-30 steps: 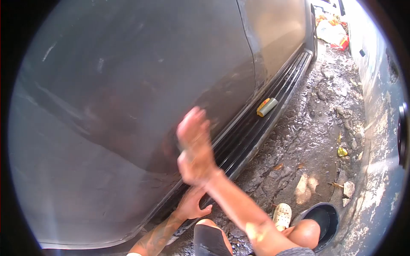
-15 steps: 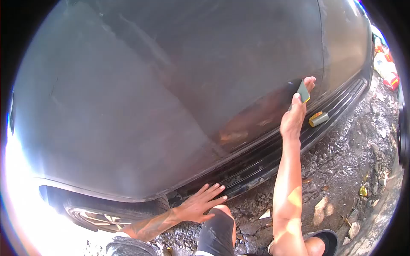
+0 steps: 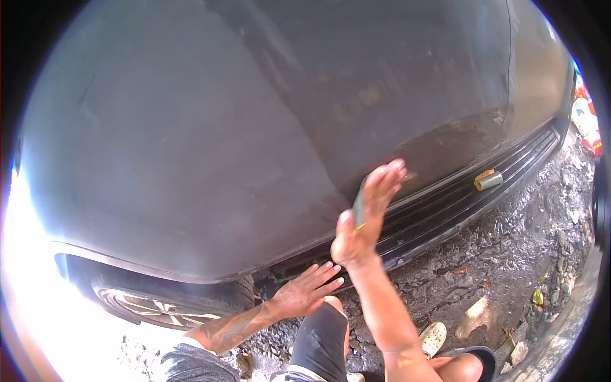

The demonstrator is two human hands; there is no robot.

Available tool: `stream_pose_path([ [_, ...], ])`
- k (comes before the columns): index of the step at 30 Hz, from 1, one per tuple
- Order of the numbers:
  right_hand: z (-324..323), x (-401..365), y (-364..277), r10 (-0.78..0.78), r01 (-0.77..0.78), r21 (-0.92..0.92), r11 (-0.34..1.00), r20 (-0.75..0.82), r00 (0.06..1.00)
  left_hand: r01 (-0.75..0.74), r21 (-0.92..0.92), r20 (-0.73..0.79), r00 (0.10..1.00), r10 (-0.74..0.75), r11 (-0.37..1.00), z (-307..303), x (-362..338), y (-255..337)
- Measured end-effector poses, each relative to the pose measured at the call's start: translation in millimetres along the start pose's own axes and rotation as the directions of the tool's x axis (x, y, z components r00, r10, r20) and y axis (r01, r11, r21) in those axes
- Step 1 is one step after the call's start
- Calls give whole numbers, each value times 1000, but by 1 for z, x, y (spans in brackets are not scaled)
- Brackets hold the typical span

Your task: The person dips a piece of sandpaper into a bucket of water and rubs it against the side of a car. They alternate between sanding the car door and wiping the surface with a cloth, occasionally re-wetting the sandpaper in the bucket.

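Observation:
My right hand presses a thin green-and-yellow pad flat against the lower part of a dark grey car door. The pad is mostly hidden behind the palm. My left hand rests with fingers spread on the black side step below the door, by the front wheel. A second green-and-yellow pad lies loose on the step, farther right.
Wet, rough ground with stones and litter stretches to the right of the car. My knees and a white clog are at the bottom edge. Red and white containers sit at the far right. Strong glare fills the lower left.
My right hand with the pad has slid left and down along the door, from near the loose pad to just above my left hand. My left hand has stayed on the step.

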State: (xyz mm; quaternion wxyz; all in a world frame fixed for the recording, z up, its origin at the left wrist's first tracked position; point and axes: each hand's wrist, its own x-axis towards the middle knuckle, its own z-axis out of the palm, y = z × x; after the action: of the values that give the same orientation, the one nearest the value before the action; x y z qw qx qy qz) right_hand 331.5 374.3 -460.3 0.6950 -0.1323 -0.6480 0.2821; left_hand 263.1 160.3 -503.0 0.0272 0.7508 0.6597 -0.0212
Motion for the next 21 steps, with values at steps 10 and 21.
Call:
stream_pose_path([
  [10,-36,53,53,158,-155,30,987,-166,973,-211,376,-9,973,231,903,8,-11,9],
  [21,-62,81,70,161,-162,6,987,-181,970,768,-578,272,501,-821,277,150,-147,124],
])
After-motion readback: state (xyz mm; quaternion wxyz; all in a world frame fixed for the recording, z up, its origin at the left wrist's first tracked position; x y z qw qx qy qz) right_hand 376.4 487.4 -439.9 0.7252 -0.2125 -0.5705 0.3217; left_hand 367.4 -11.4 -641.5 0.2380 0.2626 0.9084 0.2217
